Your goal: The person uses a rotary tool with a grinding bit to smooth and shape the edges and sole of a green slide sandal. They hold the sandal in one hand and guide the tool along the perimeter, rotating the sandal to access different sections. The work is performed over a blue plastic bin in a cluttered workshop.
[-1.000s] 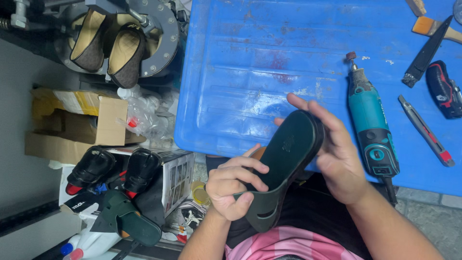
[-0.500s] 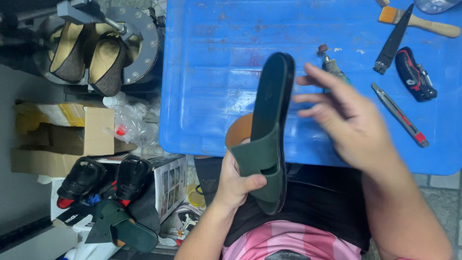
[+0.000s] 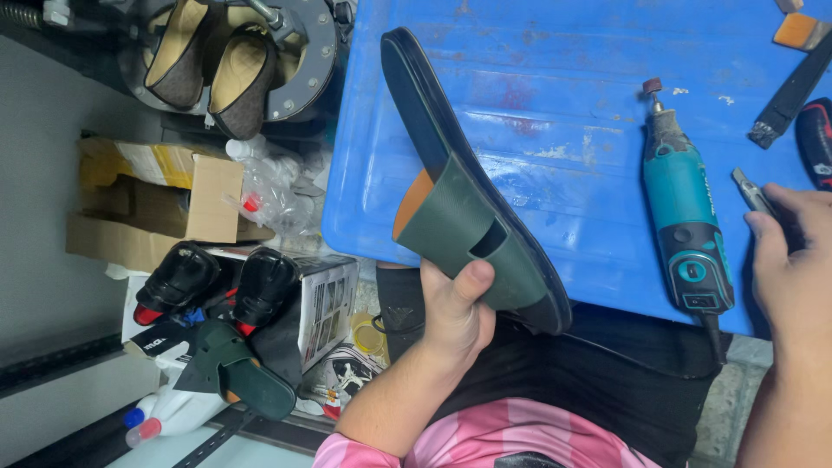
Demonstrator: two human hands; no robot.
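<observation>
My left hand (image 3: 455,314) grips a dark green slide sandal (image 3: 464,186) by its strap end, holding it tilted over the blue plastic work surface (image 3: 563,95), its black sole edge toward the right and its tan footbed showing. My right hand (image 3: 793,260) rests at the right edge, its fingers on a small utility knife (image 3: 752,192). Between the sandal and my right hand lies a teal rotary tool (image 3: 680,208) with a sanding tip.
A brush (image 3: 793,74) and a black-red tool (image 3: 816,139) lie at the far right. To the left stand a machine holding two brown shoes (image 3: 212,65), cardboard boxes (image 3: 156,199), black bottles (image 3: 217,282) and a matching green sandal (image 3: 243,368).
My right hand has let go of the sandal and moved right to the knife. My left hand alone now holds the sandal, turned and leaning further left.
</observation>
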